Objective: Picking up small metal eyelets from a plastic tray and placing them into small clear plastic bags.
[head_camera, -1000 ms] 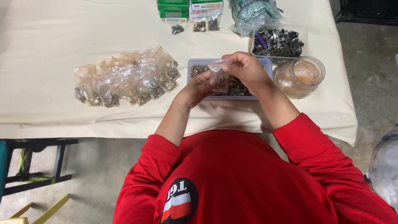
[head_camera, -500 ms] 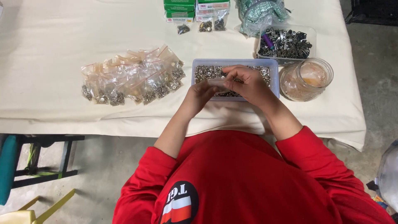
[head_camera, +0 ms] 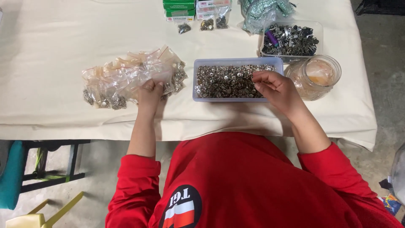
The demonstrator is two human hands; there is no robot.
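Note:
My left hand [head_camera: 150,90] lies on the near edge of a heap of small clear plastic bags [head_camera: 126,76] filled with metal pieces, its fingers curled on one bag. My right hand [head_camera: 274,86] hovers over the right end of a shallow pale-blue tray [head_camera: 195,82] full of small silver metal snap pieces [head_camera: 223,80]. Its fingertips are bunched and touch the pieces; I cannot see whether any are pinched. Both red sleeves reach out from the bottom of the view.
A glass jar [head_camera: 314,76] stands right of the tray. Behind it sits a clear tub of dark metal clips [head_camera: 291,39]. Green boxes [head_camera: 179,7], tiny filled bags [head_camera: 206,23] and a teal bundle [head_camera: 263,10] line the far edge. The cream tablecloth [head_camera: 50,63] ends near me.
The hands were together over the tray, holding a small bag. The left hand has since swung left onto the bag heap, and the right hand has dropped to the pieces in the tray.

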